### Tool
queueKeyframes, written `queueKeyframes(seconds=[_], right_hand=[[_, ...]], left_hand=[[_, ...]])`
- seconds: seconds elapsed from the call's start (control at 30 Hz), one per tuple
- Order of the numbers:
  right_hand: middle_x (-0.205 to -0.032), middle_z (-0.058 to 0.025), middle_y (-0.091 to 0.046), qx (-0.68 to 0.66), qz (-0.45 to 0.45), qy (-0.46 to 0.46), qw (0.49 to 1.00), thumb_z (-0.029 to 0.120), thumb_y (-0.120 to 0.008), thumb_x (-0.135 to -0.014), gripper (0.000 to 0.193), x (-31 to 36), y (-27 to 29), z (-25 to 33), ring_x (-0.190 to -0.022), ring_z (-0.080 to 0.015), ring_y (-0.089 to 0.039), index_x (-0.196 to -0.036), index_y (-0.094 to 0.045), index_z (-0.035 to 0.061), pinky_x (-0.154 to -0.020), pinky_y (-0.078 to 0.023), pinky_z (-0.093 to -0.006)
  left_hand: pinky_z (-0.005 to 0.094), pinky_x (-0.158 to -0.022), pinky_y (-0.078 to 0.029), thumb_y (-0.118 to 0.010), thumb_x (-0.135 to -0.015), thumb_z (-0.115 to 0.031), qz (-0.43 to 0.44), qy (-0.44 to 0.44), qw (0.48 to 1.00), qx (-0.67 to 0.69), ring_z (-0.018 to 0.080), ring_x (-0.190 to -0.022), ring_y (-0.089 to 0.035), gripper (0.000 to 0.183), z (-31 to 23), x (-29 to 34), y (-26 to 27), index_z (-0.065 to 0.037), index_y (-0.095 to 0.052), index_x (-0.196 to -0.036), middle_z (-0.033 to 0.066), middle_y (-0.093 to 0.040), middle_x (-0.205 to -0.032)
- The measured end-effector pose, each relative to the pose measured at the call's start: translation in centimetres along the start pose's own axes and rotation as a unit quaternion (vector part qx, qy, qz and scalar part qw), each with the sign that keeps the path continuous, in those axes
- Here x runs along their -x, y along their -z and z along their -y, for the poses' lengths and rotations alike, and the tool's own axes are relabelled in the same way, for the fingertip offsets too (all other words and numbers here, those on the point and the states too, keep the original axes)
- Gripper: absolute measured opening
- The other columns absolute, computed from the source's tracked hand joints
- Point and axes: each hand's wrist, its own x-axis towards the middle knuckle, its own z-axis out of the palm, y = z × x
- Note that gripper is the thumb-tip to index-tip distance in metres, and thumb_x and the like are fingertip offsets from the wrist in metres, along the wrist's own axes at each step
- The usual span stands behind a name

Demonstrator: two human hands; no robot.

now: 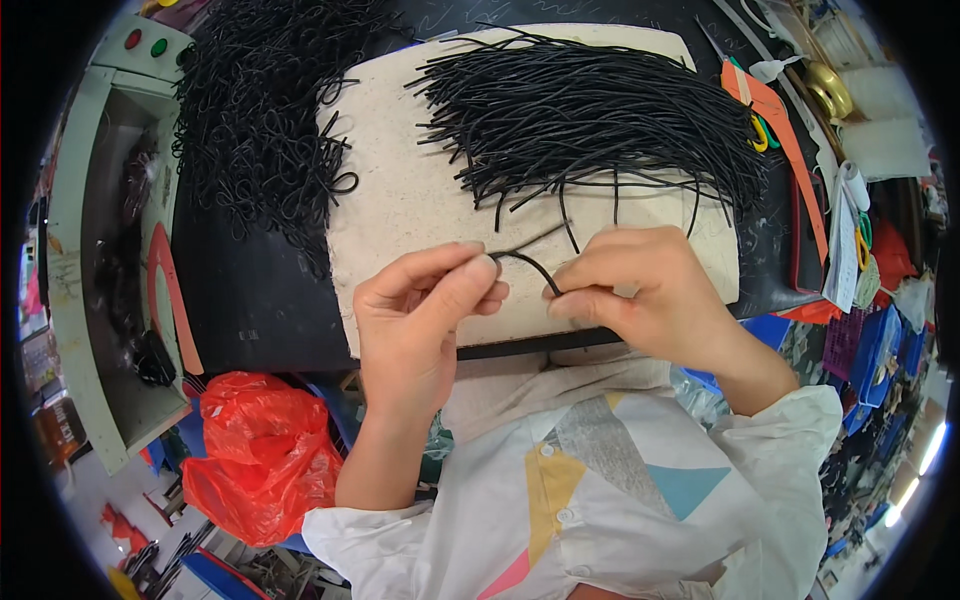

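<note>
A thin black cord (530, 261) runs in a bend between my two hands, over the near part of a cream board (400, 200). My left hand (430, 300) pinches it between thumb and forefinger, where a straight end sticks out to the upper right. The fingers of my right hand (640, 290) are closed on the cord's other part, just right of the middle. Beyond my hands lies a thick bundle of straight black cords (590, 120), a few of them straying toward me. A heap of looped black cords (265, 120) lies at the far left, partly over the board's edge.
A red plastic bag (265, 455) hangs below the table's left front edge. Orange curved pieces (775, 120) and yellow-handled scissors (760, 133) lie right of the bundle. At the left stands a pale metal frame with red and green buttons (133, 40). The table top (240, 310) is black.
</note>
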Motion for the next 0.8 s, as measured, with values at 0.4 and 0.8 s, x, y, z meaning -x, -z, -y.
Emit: queueKeyframes(seconds=[0.4, 0.8], right_hand=[[-0.072, -0.0022, -0.059, -0.352, -0.095, -0.168, 0.916, 0.003, -0.067, -0.072, 0.011, -0.5, -2.3, -0.8, -0.064, -0.0063, -0.056, -0.078, -0.057, 0.0026, -0.058, -0.044, -0.018], [-0.079, -0.0055, -0.061, -0.238, 0.002, -0.054, 0.97, 0.001, -0.06, -0.077, 0.02, -3.7, 0.7, 0.6, -0.07, -0.0089, -0.058, -0.097, -0.059, -0.0014, -0.064, -0.048, -0.0209]], left_hand=[[0.0242, -0.066, -0.051, -0.059, -0.077, 0.006, 0.032, -0.067, 0.992, -0.098, 0.0172, -0.072, -0.062, 0.016, 2.0, 0.5, 0.0, 0.011, -0.058, -0.092, 0.0157, -0.061, -0.085], [0.0234, -0.053, -0.051, -0.062, -0.073, 0.005, 0.115, 0.133, 0.976, -0.124, 0.0141, -0.059, -0.06, 0.006, 1.6, 1.8, 0.1, 0.006, -0.059, -0.077, 0.0115, -0.061, -0.071]])
